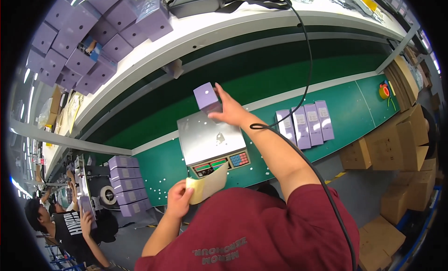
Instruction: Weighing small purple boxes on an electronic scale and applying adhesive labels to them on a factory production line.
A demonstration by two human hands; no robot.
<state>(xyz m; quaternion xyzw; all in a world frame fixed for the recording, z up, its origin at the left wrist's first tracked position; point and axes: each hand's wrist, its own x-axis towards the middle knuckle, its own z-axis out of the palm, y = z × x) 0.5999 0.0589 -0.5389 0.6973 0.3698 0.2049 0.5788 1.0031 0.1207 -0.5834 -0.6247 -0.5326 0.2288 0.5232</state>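
Note:
A purple box [206, 96] stands upright at the far end of a weighing scale [210, 142] with a bare metal platform. Close against the box's right side is my right hand [227, 107]; its thumb and fingers are spread apart, and whether they touch the box I cannot tell. My left hand [179, 198] is closed on the left edge of a yellow sheet with a pale face [207, 182], perhaps a label sheet. That sheet hangs in front of the scale's keypad panel and partly covers its display.
Several purple boxes [305, 125] lie in a row on the green table, right of the scale. Another purple stack [128, 184] stands left. Shelf boxes [70, 35] fill the upper left. A black cable [310, 61] hangs across my right arm. Cardboard cartons [396, 135] stand right; co-workers [67, 229] work left.

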